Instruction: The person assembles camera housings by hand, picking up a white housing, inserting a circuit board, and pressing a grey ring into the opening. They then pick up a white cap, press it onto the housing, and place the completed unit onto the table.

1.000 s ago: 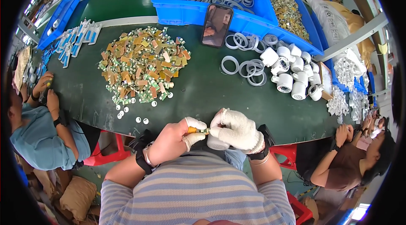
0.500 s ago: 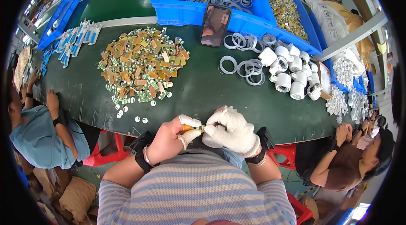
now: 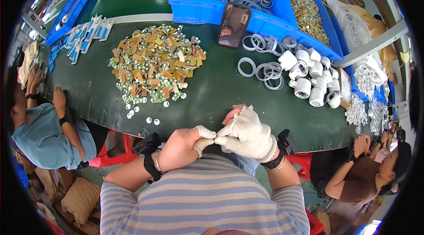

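At the table's near edge, both hands meet in front of my striped top. My left hand (image 3: 183,145), with white covers on its thumb and forefinger, pinches a small circuit board (image 3: 215,138); only a yellow-green bit of it shows. My right hand (image 3: 247,137), in a white knitted glove, is closed with its fingertips against the left ones at the board. Whatever else lies inside the right hand is hidden. Beyond my left hand spreads a heap of small circuit boards (image 3: 154,64) in green and orange-yellow, with several white round stickers (image 3: 149,120) at its near side.
White plastic housings (image 3: 302,88) and translucent rings (image 3: 246,67) lie to the right. A phone (image 3: 234,25) leans on a blue bin (image 3: 190,11) of rings. Blue-and-white parts (image 3: 84,38) lie far left. Co-workers sit on both sides; clear plastic pieces (image 3: 357,113) are at right.
The hands have drawn together, hiding most of the small board. A white round part visible under my right fingers earlier no longer shows. The view has shifted slightly.
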